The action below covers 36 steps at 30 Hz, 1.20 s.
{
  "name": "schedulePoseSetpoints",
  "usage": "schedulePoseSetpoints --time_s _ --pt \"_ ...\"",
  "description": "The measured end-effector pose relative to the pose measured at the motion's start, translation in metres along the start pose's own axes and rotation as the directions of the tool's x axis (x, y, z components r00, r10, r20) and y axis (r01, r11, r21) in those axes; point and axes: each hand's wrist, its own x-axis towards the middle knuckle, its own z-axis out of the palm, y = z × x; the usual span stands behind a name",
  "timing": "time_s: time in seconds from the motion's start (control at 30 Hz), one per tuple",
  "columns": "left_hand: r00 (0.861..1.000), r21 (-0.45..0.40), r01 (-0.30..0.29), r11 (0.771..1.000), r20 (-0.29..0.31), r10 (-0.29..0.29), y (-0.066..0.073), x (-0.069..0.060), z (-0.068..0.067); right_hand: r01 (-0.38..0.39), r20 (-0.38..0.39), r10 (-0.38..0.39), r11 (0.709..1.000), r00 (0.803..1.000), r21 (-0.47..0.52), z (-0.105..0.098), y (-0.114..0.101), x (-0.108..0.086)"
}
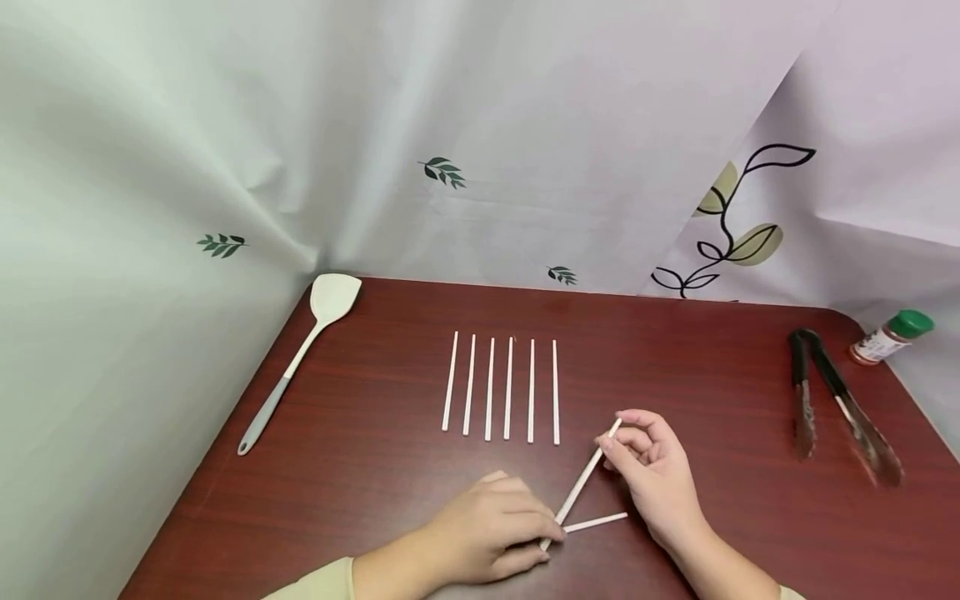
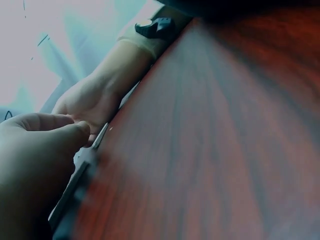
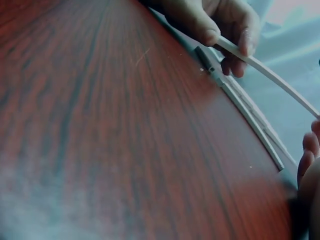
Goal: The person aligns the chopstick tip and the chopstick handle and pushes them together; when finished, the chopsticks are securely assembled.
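Observation:
Both hands hold one white chopstick, slanting up to the right. My left hand pinches its lower end between thumb and fingers. Near its upper end, the thumb and fingers of my right hand grip it. A second white chopstick lies on the table just below, its left end close to the left fingertips. In the right wrist view the held chopstick spans between the two hands, above the table. Farther back, several white chopsticks lie side by side in a row, spaced apart.
A white spatula with a grey handle lies along the table's left side. Metal tongs with black handles are at the right, spread apart. Beside them stands a green-capped seasoning bottle. Patterned white cloth hangs behind the dark red table.

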Motion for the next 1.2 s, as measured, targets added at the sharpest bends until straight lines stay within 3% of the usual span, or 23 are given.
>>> schedulePoseSetpoints --time_s 0.13,0.23,0.43,0.5,0.6,0.7,0.8,0.93,1.2 --pt "0.999 0.046 0.015 0.999 -0.035 -0.013 0.001 0.006 0.005 0.108 0.042 -0.105 0.991 0.994 -0.073 0.002 0.003 0.008" --pt "0.998 0.088 0.022 0.996 -0.067 -0.016 0.003 0.014 0.01 0.186 0.059 -0.178 0.963 0.982 -0.195 0.001 0.006 0.017" --pt "0.995 0.15 0.053 0.987 -0.095 -0.039 0.005 0.034 0.022 0.2 0.079 -0.184 0.883 0.98 -0.424 -0.003 0.015 0.042" --pt "0.992 0.169 0.085 0.982 -0.103 -0.069 0.003 0.039 0.027 0.197 0.092 -0.174 0.845 0.98 -0.497 -0.005 0.017 0.05" --pt "0.982 0.206 0.166 0.964 -0.122 -0.143 -0.002 0.045 0.033 0.199 0.105 -0.17 0.762 0.98 -0.616 -0.009 0.021 0.064" --pt "0.964 0.246 0.254 0.935 -0.14 -0.225 -0.008 0.051 0.038 0.209 0.107 -0.189 0.692 0.976 -0.691 -0.016 0.023 0.083" --pt "0.944 0.252 0.328 0.911 -0.131 -0.304 -0.014 0.058 0.04 0.231 0.133 -0.197 0.641 0.971 -0.732 -0.023 0.026 0.1" --pt "0.925 0.261 0.378 0.888 -0.077 -0.371 -0.02 0.066 0.041 0.218 0.167 -0.142 0.587 0.976 -0.779 -0.026 0.027 0.112" --pt "0.92 0.336 0.367 0.867 0.005 -0.392 -0.024 0.073 0.047 0.164 0.203 0.025 0.495 0.979 -0.853 -0.021 0.024 0.113"
